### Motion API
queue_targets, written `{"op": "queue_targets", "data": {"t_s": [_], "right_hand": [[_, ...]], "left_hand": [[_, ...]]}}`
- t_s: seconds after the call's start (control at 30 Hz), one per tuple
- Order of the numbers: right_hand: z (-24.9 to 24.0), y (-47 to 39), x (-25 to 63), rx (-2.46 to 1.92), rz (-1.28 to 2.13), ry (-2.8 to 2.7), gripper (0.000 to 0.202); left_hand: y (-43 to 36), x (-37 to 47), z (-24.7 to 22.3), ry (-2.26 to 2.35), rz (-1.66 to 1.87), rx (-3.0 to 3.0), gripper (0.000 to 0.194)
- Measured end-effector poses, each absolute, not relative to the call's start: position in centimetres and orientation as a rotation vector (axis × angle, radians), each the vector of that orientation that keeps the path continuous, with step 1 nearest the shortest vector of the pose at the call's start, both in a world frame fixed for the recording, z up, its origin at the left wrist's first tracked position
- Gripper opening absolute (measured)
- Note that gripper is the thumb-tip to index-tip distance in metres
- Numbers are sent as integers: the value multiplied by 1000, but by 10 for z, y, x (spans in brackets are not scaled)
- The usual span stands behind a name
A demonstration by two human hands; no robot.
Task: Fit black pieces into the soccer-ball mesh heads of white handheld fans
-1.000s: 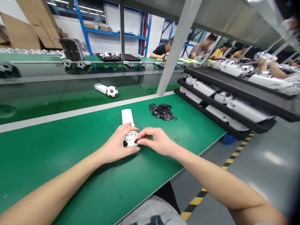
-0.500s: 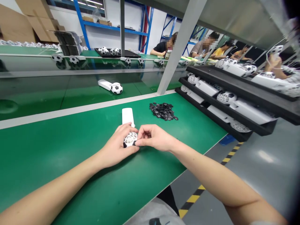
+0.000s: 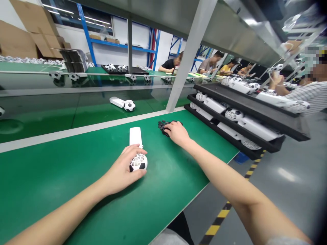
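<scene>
A white ball-shaped piece [image 3: 138, 162] with an open lattice top and a few black patches lies on the green table. My left hand [image 3: 125, 168] is wrapped round its left side, fingers above and thumb below. The piece joins a flat white handle [image 3: 135, 136] pointing away from me. To the right and farther off, my right hand [image 3: 176, 132] rests on the pile of small black pieces [image 3: 162, 126], fingertips bent down into it. Whatever is between those fingertips is too small to make out.
Stacked black trays [image 3: 245, 136] with white ball-ended pieces stand at the right. A grey post [image 3: 176, 85] rises behind the black pile. Another ball-ended piece [image 3: 129, 105] lies beyond the pale strip. Several people sit farther back.
My right hand has left the ball and moved away and to the right, onto the black pile. Another black patch now shows on the ball's front. My left hand still holds the ball.
</scene>
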State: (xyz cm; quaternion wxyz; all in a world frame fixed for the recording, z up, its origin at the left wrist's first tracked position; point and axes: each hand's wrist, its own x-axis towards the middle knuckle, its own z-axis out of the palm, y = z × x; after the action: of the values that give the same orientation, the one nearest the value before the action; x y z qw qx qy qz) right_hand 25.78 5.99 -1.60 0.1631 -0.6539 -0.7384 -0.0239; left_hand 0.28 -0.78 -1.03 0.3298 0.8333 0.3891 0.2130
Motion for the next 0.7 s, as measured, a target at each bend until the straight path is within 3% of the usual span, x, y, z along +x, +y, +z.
{"op": "queue_targets", "data": {"t_s": [0.47, 0.7], "right_hand": [[-8, 18, 265, -1830, 314, -2271, 20], [-13, 16, 270, -1757, 287, -2231, 9]], "left_hand": [[-5, 0, -9, 1022, 529, 2196, 37], [-4, -1, -9, 1008, 530, 2182, 37]]}}
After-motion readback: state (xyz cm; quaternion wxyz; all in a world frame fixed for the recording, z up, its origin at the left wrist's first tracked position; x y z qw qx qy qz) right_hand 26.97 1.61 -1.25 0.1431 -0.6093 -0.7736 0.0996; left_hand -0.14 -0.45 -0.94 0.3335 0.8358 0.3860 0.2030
